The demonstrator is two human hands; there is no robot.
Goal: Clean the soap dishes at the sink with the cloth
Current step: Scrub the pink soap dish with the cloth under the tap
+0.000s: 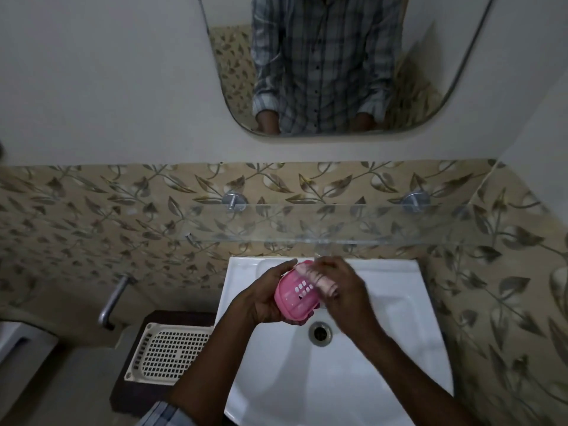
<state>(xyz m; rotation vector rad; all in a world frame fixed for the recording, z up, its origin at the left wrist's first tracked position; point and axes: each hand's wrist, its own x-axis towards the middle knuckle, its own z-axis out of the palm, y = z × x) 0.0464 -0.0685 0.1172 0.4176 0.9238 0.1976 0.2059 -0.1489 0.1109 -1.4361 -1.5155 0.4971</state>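
Left hand: the left hand (261, 298) grasps a pink soap dish (296, 298), thumb curved over its far rim and fingertips curled under its near edge, so the dish sits tilted in the palm.
Soap dish: oval, pink plastic, with a block of small rectangular slots in its floor; it is held above the basin, off every surface, between the two sets of fingers.
Right hand: the right hand (344, 290) is blurred, but its fingers are closed round a bunched cloth (319, 279) and press it against the dish's right-hand rim, just across from the left thumb.
Cloth: pale pink, rolled into folds; it lies under the right fingers and touches the dish at the rim, part of it reaching into the hollow.
Sink: a white sink (384, 318) lies directly below both hands.
Drain: the round metal drain (320, 332) sits just beneath the left fingertips, towards the person.
Tray: a cream slotted tray (169, 352) rests on a dark stand (129, 392), well to the left of the left hand, beside the basin's edge.
Shelf: a clear glass shelf (353, 224) on round metal brackets runs across the leaf-patterned tiles, beyond the fingertips of both hands.
Mirror: a rounded mirror (430, 87) hangs farther up the wall, showing a checked shirt and two forearms.
Rail: a short metal bar (113, 299) is fixed to the tiles, far to the left of the left hand.
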